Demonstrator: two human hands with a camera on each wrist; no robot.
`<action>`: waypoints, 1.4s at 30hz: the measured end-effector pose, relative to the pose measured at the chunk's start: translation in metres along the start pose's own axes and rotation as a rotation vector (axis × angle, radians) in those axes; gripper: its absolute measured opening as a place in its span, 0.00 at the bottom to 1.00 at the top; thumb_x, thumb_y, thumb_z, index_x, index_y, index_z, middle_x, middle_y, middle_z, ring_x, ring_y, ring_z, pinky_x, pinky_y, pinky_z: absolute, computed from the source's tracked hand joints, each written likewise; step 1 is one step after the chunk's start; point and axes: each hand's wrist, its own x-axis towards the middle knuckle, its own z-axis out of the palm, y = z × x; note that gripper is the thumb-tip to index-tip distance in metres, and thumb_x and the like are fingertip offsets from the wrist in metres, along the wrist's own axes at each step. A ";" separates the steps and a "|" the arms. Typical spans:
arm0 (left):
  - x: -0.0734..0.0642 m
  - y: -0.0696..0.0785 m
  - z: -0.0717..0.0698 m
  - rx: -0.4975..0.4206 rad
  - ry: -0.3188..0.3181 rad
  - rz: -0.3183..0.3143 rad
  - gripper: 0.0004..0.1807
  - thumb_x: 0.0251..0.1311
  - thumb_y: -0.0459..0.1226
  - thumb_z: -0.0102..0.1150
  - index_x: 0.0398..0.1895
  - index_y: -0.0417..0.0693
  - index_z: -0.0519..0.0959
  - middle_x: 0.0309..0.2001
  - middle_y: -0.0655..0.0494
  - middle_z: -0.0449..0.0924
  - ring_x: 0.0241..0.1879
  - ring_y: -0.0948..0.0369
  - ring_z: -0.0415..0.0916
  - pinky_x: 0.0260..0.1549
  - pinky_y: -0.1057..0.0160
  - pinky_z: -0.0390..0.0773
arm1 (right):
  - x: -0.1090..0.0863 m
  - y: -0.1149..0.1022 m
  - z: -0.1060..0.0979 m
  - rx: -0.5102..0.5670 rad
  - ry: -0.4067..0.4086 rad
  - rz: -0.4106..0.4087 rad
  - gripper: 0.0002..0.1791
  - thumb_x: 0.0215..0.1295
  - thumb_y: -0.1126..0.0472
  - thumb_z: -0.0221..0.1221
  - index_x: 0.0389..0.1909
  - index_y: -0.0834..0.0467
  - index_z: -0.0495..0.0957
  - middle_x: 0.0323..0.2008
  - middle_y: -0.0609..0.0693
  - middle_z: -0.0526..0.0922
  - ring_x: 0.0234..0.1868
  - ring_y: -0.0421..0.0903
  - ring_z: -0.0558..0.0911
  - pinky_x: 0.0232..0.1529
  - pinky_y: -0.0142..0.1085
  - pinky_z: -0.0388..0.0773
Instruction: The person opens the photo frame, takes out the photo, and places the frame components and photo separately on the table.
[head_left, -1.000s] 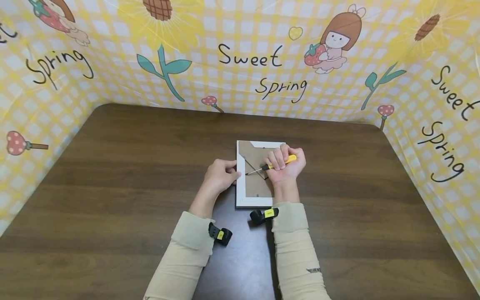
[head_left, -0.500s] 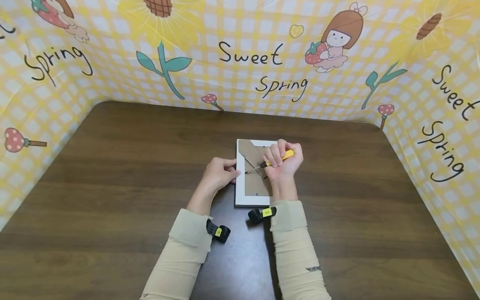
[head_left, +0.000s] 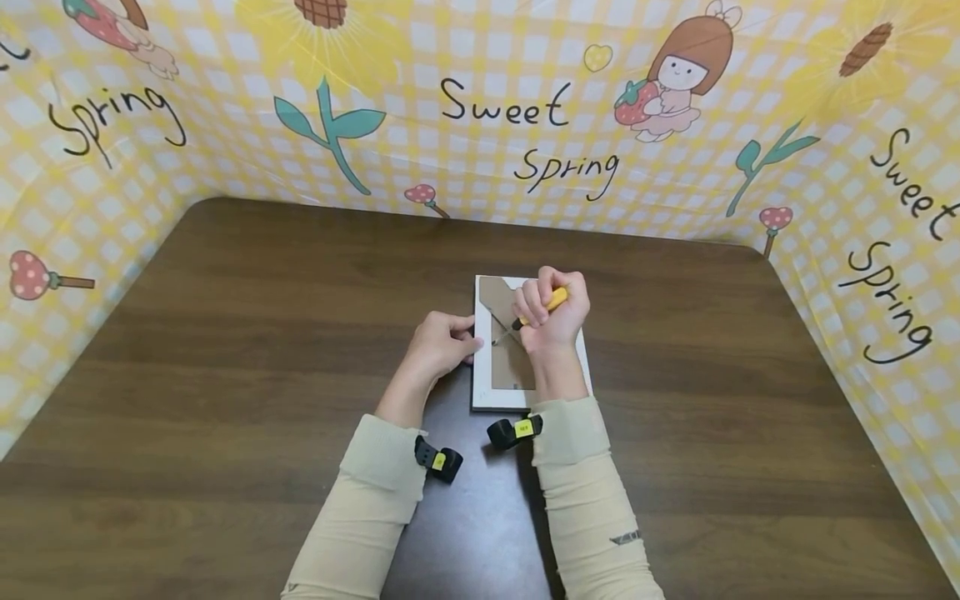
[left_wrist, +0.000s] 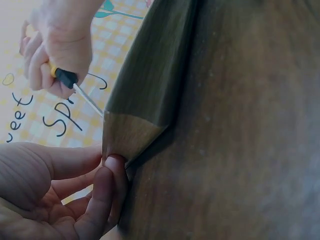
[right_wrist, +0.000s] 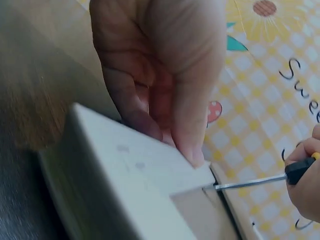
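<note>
My left hand pinches the frame; my right hand grips the screwdriver, apparently prying inside the frame; next move likely requires leverage.

The right cuff is pale cream, turned back in a broad band. Elbowward of it, the beige right sleeve gathers in crosswise creases and carries a small grey mark. On the fingerward side of the cuff, the right hand is bare. At the cuff's inner edge sits a rounded black wrist camera with a yellow label, its print illegible. Left of that cuff, well apart, are a matching left cuff, a beige left sleeve, a second black camera, also yellow-labelled, and the bare left hand.
</note>
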 end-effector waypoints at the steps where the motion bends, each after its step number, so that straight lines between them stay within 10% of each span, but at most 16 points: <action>1: 0.000 0.000 0.000 0.001 -0.001 -0.001 0.26 0.64 0.35 0.63 0.66 0.48 0.74 0.38 0.50 0.81 0.30 0.61 0.78 0.28 0.69 0.72 | 0.000 0.001 0.002 -0.017 -0.008 0.001 0.26 0.65 0.59 0.29 0.05 0.53 0.56 0.03 0.42 0.56 0.06 0.39 0.50 0.12 0.30 0.40; 28: -0.001 0.001 -0.003 0.001 -0.014 0.035 0.24 0.64 0.34 0.63 0.65 0.48 0.76 0.39 0.48 0.82 0.31 0.60 0.78 0.29 0.70 0.75 | 0.000 0.022 0.038 -0.411 -0.095 -0.022 0.24 0.59 0.64 0.41 0.02 0.51 0.59 0.03 0.38 0.57 0.06 0.35 0.52 0.10 0.27 0.46; 42: -0.002 0.000 -0.003 -0.032 -0.004 0.013 0.26 0.63 0.34 0.64 0.65 0.47 0.75 0.38 0.48 0.83 0.28 0.62 0.80 0.26 0.69 0.73 | 0.010 -0.009 -0.006 -0.015 0.091 0.105 0.27 0.68 0.57 0.32 0.05 0.53 0.55 0.04 0.43 0.55 0.06 0.40 0.51 0.13 0.30 0.44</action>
